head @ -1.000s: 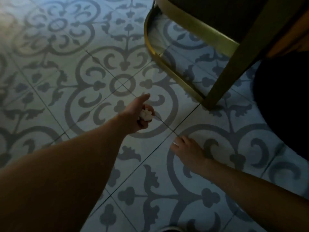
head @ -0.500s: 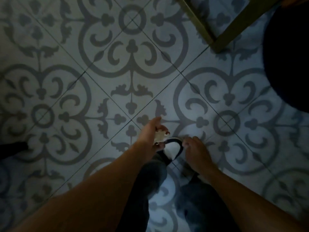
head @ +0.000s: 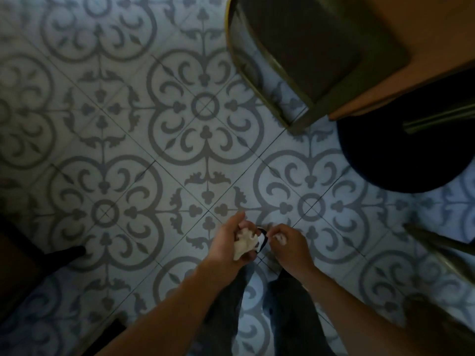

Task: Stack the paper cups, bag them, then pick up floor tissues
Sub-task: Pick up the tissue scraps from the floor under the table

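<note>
In the head view, a crumpled white tissue [head: 243,242] is held in the left hand [head: 228,246], whose fingers [head: 250,255] are curled round it from below while the thumb is stretched out past it toward the top of the frame. The wad is longer than it is wide: its long axis runs from the lower left, at the heel of the palm, up and to the right toward the fingertips, where the wider, ragged end is pointed. A second, smaller tissue scrap [head: 279,238] is pinched in the right hand [head: 289,249], whose fingers [head: 276,231] are closed over it just beside the left fingertips. The two hands are nearly touching, and a shoe [head: 262,241] with a white patch is seen in the narrow gap between them. Dark trouser legs [head: 290,299] are seen below both wrists.

Both hands are held above a patterned tile floor [head: 128,150]. Beyond the fingertips and to the left of the left thumb, a broad stretch of bare tile is left open. Beyond the right fingers and well apart from them, a chair [head: 308,60] with a brass-coloured frame is set, with a wooden table edge [head: 411,80] and a round black base [head: 385,160] near it. A metal leg [head: 442,242] is seen to the right of the right hand, and a dark furniture foot [head: 69,253] well off to the left.
</note>
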